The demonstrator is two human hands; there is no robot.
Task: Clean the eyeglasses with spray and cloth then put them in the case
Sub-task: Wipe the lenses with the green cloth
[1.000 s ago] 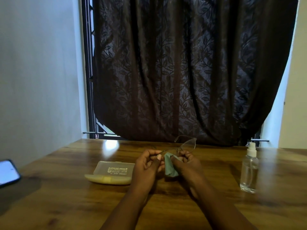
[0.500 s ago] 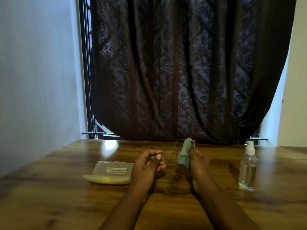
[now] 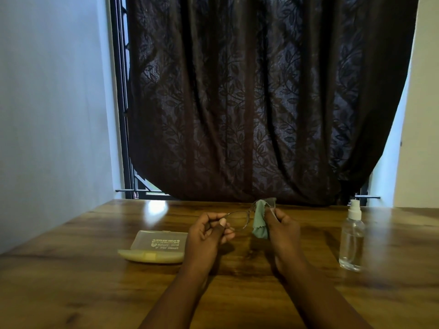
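Note:
Thin-framed eyeglasses [image 3: 240,218] are held above the wooden table [image 3: 71,281]. My left hand [image 3: 206,236] pinches the left end of the frame. My right hand [image 3: 281,230] presses a small green cloth [image 3: 260,222] around the right lens, which the cloth mostly hides. A translucent yellowish glasses case [image 3: 154,245] lies shut on the table, left of my left hand. A clear spray bottle [image 3: 351,238] with a white nozzle stands upright to the right of my right hand.
A dark patterned curtain [image 3: 261,103] hangs over a barred window behind the table's far edge. White walls stand on both sides. Bare tabletop lies in front of my forearms.
My right hand carried the cloth from the middle of the frame up onto the right lens. The view shifted, and a phone at the left edge is no longer seen.

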